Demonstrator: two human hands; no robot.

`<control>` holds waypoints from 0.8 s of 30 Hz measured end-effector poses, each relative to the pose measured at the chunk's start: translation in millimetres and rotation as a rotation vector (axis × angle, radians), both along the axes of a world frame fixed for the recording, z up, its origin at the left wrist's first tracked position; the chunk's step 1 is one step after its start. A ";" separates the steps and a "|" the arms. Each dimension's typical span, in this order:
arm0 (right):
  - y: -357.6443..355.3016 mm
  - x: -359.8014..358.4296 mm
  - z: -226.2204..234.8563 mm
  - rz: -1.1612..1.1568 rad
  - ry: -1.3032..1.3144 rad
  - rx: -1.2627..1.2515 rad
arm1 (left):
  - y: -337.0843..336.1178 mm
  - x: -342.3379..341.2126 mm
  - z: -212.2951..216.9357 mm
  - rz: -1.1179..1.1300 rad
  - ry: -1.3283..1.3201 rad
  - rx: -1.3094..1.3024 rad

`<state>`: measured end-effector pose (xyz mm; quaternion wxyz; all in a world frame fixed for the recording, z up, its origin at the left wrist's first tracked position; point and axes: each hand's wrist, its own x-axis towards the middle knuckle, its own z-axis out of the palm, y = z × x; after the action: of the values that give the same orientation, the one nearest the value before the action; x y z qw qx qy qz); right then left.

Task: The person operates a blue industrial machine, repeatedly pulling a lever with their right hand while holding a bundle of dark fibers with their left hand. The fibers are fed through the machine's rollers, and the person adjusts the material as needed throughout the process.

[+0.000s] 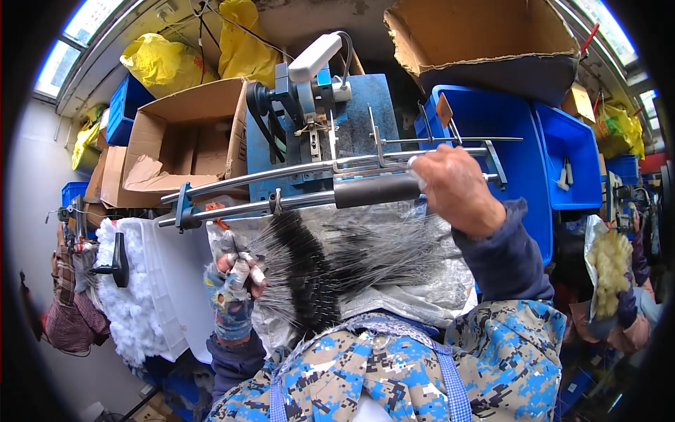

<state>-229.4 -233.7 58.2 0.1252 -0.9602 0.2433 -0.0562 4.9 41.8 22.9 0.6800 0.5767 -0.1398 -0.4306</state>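
In a crowded workshop of cardboard cartons (485,42) and blue plastic bins (524,183), fine dark bristles (302,260) are fanning across a crinkled silvery sheet (453,271) before a machine (309,133). The left hand (239,271) is curling beside them, the right hand (457,183) is bending over polished steel rails (232,185); whether either grip is grasping anything is remaining unclear.

Your left hand (238,276), wrapped and curled, is beside the dark bristles (302,267) spread over the grey sheet (453,278) in front of you; your right hand (458,188) is at the metal rails (309,200), near the dark sleeve (376,190), with a blue bin (524,190) just beyond
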 end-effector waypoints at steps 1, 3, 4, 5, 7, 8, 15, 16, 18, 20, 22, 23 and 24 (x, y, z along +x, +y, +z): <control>19.0 -6.6 -4.5 0.066 -0.141 0.131 | -0.3 6.4 -5.9 -0.105 0.032 0.027; 59.4 6.9 -21.5 0.150 -0.447 0.341 | -27.3 -16.0 4.9 -0.270 -0.027 0.069; 77.5 23.9 -26.4 0.178 -0.615 0.426 | -39.4 -29.1 11.5 -0.339 -0.067 0.093; 90.7 37.8 -28.9 0.222 -0.704 0.592 | -47.3 -37.1 9.8 -0.512 -0.070 0.061; 100.9 48.6 -28.3 0.249 -0.865 1.038 | -59.9 -61.8 9.7 -0.553 -0.258 -0.016; 102.8 49.4 -21.4 0.227 -0.922 1.320 | -61.9 -73.1 11.6 -0.417 -0.434 -0.065; 4.2 19.1 31.4 -0.089 -0.907 0.501 | -22.5 8.8 -50.4 -0.520 -1.559 0.513; -6.0 36.9 19.3 -0.078 -0.844 0.086 | -18.5 13.0 -66.2 -0.547 -1.596 0.558; -12.2 66.4 -3.8 -0.208 -0.313 -0.152 | -14.2 21.2 -93.8 -0.594 -1.671 0.648; -31.2 91.3 -40.5 -0.183 -0.177 -0.102 | -18.3 25.6 -101.9 -0.644 -1.643 0.610; -45.2 103.0 -60.7 -0.181 -0.098 -0.251 | -22.9 24.7 -97.2 -0.661 -1.655 0.604; -48.3 106.2 -63.7 -0.195 -0.099 -0.234 | -19.4 26.6 -98.6 -0.655 -1.561 0.589; -50.7 108.3 -65.8 -0.210 -0.100 -0.217 | -14.0 29.4 -102.3 -0.648 -1.466 0.572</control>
<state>-121.1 -284.4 -7.6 0.0258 -0.9334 0.3284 -0.1426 34.3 27.9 -79.4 0.0885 0.7910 -0.5889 -0.1403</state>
